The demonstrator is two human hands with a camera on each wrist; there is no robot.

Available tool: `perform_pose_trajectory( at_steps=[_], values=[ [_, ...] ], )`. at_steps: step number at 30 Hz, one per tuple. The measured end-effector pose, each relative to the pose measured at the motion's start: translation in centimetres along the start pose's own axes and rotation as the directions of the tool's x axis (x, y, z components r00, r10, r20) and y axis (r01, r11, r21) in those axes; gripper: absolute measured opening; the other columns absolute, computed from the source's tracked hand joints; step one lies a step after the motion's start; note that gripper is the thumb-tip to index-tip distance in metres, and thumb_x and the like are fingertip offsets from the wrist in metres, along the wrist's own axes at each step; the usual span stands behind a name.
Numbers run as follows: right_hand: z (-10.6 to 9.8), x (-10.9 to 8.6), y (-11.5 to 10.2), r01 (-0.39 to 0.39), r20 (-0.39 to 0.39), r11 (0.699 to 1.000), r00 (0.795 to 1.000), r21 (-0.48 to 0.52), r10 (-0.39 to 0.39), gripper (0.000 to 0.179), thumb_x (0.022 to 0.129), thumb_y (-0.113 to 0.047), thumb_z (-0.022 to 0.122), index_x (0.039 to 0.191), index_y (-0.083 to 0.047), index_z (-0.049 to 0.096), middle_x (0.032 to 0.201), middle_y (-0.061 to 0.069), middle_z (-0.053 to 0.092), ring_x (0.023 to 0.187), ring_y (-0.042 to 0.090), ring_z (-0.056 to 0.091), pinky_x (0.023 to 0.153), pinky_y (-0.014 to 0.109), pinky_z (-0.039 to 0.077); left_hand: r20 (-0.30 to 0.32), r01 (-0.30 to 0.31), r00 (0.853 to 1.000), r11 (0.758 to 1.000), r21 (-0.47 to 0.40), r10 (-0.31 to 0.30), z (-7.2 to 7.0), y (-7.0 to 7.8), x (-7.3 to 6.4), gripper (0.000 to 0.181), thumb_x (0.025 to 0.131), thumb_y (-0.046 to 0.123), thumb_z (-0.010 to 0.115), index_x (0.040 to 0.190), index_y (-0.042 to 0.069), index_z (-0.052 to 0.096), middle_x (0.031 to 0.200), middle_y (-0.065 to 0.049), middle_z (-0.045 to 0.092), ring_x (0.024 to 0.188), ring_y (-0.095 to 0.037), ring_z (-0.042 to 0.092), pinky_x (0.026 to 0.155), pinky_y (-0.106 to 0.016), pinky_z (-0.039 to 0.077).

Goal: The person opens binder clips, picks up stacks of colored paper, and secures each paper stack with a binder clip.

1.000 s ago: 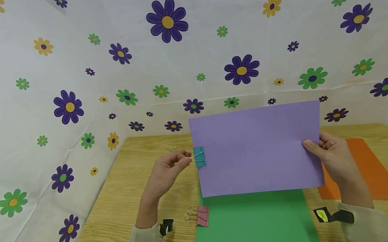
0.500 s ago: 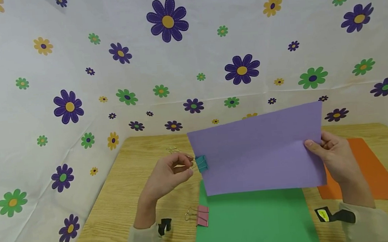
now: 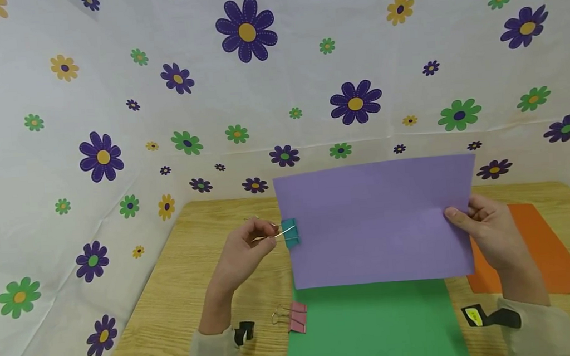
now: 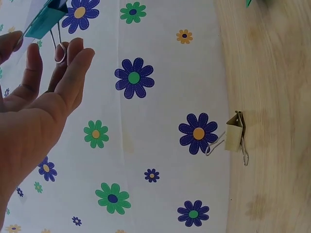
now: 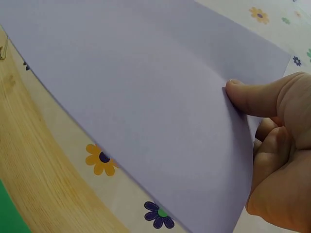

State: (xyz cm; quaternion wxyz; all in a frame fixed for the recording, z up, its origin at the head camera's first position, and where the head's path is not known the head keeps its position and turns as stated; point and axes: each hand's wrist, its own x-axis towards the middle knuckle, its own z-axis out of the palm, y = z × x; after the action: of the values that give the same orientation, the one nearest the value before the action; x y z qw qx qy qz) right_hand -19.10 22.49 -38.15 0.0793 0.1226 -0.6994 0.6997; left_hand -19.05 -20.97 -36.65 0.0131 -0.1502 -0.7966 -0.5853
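Note:
A purple sheet of paper point(image 3: 379, 221) is held up, facing me, over the table. My right hand point(image 3: 492, 231) pinches its right edge, thumb on the near face and the other fingers behind. A teal binder clip point(image 3: 290, 233) sits on the sheet's left edge. My left hand point(image 3: 243, 254) pinches that clip by its wire handles; in the left wrist view the handles of the teal clip point(image 4: 48, 19) reach down to the fingertips. Below the purple sheet, a green sheet point(image 3: 372, 327) lies flat. A pink binder clip point(image 3: 298, 318) is at its left edge.
An orange sheet point(image 3: 547, 252) lies on the wooden table point(image 3: 174, 298) at the right, partly behind my right arm. A yellow binder clip point(image 4: 234, 136) stands on the table beyond my left hand. Flower-printed cloth point(image 3: 184, 107) encloses the back and left.
The purple sheet's left side dipped and tilted half a second ago, then came back up nearly level. My left hand moved slightly with the teal clip; the right kept its hold.

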Motion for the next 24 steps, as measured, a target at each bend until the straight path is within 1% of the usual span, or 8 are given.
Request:
perform_pose_trajectory(
  at_steps=[5, 7, 9, 12, 19, 21, 23, 24],
  values=[
    [-0.1, 0.0, 0.2, 0.052, 0.016, 0.998, 0.998, 0.046, -0.053, 0.037, 0.094, 0.007, 0.060, 0.117, -0.020, 0.071, 0.095, -0.009, 0.076, 0.077, 0.007, 0.073, 0.066, 0.021, 0.058, -0.036, -0.006, 0.999, 0.998, -0.059, 0.004, 0.1, -0.3, 0.3, 0.009, 0.094, -0.001, 0.061, 0.100, -0.006, 0.057, 0.114, -0.020, 0.062, 0.108, -0.027, 0.062, 0.091, -0.028, 0.053],
    [-0.1, 0.0, 0.3, 0.060, 0.024, 0.996, 0.998, 0.066, -0.062, 0.038, 0.094, 0.009, 0.059, 0.115, -0.020, 0.072, 0.094, -0.007, 0.076, 0.077, 0.008, 0.073, 0.067, 0.021, 0.058, -0.044, -0.006, 0.999, 0.997, -0.080, 0.003, 0.1, -0.4, 0.4, 0.010, 0.093, -0.001, 0.061, 0.099, -0.007, 0.056, 0.114, -0.021, 0.062, 0.107, -0.028, 0.063, 0.091, -0.027, 0.054],
    [0.0, 0.2, 0.4, 0.060, 0.032, 0.995, 0.998, 0.075, -0.062, 0.038, 0.094, 0.010, 0.059, 0.114, -0.020, 0.072, 0.094, -0.006, 0.076, 0.078, 0.008, 0.073, 0.068, 0.021, 0.057, -0.049, -0.005, 0.999, 0.995, -0.100, 0.000, 0.0, -0.5, 0.5, 0.010, 0.093, -0.001, 0.061, 0.099, -0.008, 0.056, 0.114, -0.022, 0.061, 0.107, -0.032, 0.062, 0.090, -0.027, 0.054],
    [0.2, 0.5, 0.4, 0.044, 0.054, 0.995, 0.997, 0.086, -0.049, 0.039, 0.094, 0.009, 0.059, 0.116, -0.020, 0.072, 0.097, -0.007, 0.076, 0.081, 0.008, 0.073, 0.069, 0.021, 0.058, -0.049, 0.002, 0.999, 0.993, -0.120, -0.008, -0.4, -0.8, 0.7, 0.011, 0.093, -0.001, 0.062, 0.099, -0.007, 0.056, 0.113, -0.020, 0.062, 0.107, -0.034, 0.063, 0.088, -0.026, 0.054],
    [0.2, 0.8, 0.7, 0.019, 0.063, 1.000, 0.998, 0.019, -0.021, 0.037, 0.095, 0.003, 0.061, 0.123, -0.020, 0.069, 0.100, -0.011, 0.075, 0.081, 0.007, 0.073, 0.067, 0.022, 0.058, 0.004, 0.037, 0.999, 0.979, -0.199, -0.037, -0.9, -1.3, 1.7, 0.014, 0.094, 0.003, 0.063, 0.101, -0.005, 0.055, 0.114, -0.020, 0.061, 0.103, -0.025, 0.069, 0.092, -0.034, 0.055],
    [0.2, 1.1, 0.8, 0.008, 0.068, 1.000, 0.998, 0.003, -0.009, 0.036, 0.096, 0.001, 0.062, 0.124, -0.019, 0.068, 0.099, -0.011, 0.075, 0.081, 0.007, 0.073, 0.068, 0.022, 0.058, 0.003, 0.045, 0.999, 0.974, -0.223, -0.046, -1.0, -1.4, 2.0, 0.014, 0.093, 0.003, 0.063, 0.101, -0.006, 0.054, 0.114, -0.021, 0.060, 0.102, -0.026, 0.069, 0.091, -0.036, 0.055],
    [0.2, 1.3, 1.0, -0.007, 0.068, 1.000, 0.998, -0.016, 0.008, 0.033, 0.096, -0.001, 0.062, 0.124, -0.019, 0.067, 0.099, -0.012, 0.075, 0.082, 0.007, 0.072, 0.069, 0.022, 0.058, 0.002, 0.058, 0.998, 0.973, -0.224, -0.059, -1.2, -1.7, 2.4, 0.014, 0.093, 0.004, 0.063, 0.101, -0.005, 0.054, 0.114, -0.022, 0.060, 0.101, -0.026, 0.068, 0.091, -0.037, 0.056],
    [0.2, 1.4, 1.2, -0.012, 0.067, 1.000, 0.998, -0.028, 0.014, 0.032, 0.096, -0.001, 0.062, 0.124, -0.016, 0.067, 0.098, -0.012, 0.075, 0.082, 0.007, 0.072, 0.069, 0.021, 0.058, 0.005, 0.065, 0.998, 0.972, -0.224, -0.065, -1.2, -1.8, 2.5, 0.014, 0.094, 0.004, 0.063, 0.101, -0.005, 0.054, 0.115, -0.023, 0.060, 0.101, -0.027, 0.068, 0.091, -0.038, 0.055]
  ],
)
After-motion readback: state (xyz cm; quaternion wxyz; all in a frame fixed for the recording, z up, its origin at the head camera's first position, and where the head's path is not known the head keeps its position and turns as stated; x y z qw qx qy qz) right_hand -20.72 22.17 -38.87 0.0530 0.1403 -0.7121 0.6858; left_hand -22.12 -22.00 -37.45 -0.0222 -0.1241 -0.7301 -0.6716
